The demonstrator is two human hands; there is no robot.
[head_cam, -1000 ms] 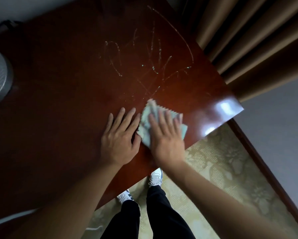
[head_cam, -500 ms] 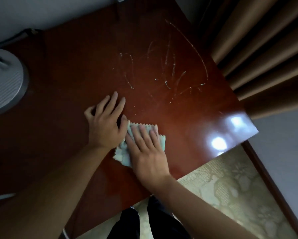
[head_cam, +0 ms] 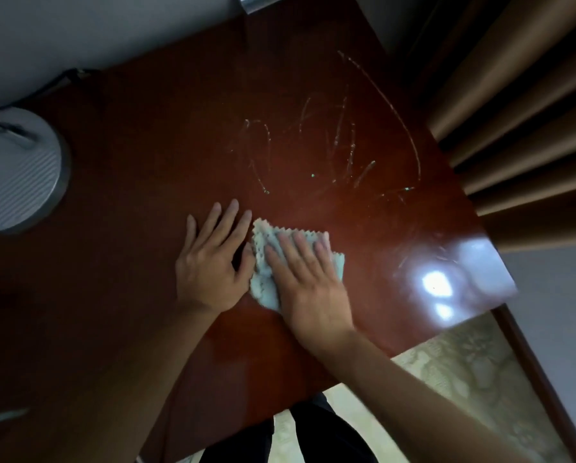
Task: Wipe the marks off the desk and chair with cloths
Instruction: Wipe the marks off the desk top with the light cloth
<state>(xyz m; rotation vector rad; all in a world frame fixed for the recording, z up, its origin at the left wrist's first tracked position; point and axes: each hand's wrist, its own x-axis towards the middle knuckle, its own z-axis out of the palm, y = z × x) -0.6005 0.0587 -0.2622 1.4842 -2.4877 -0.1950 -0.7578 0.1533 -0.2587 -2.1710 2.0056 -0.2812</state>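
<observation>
While our right hand (head_cam: 308, 282) presses the cloth (head_cam: 263, 262) flat and left hand (head_cam: 209, 262) rests spread, the desk (head_cam: 129, 195) scribbles (head_cam: 340, 145) remain, chair unseen

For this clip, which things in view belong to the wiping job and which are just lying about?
Part of the job:
- cloth, pressed flat under the right hand
- left hand, flat on the desk
- pale marks, beyond the cloth

Just there:
- round grey base with its cable
- brown curtain
- patterned carpet

No legible text, seemingly.
</observation>
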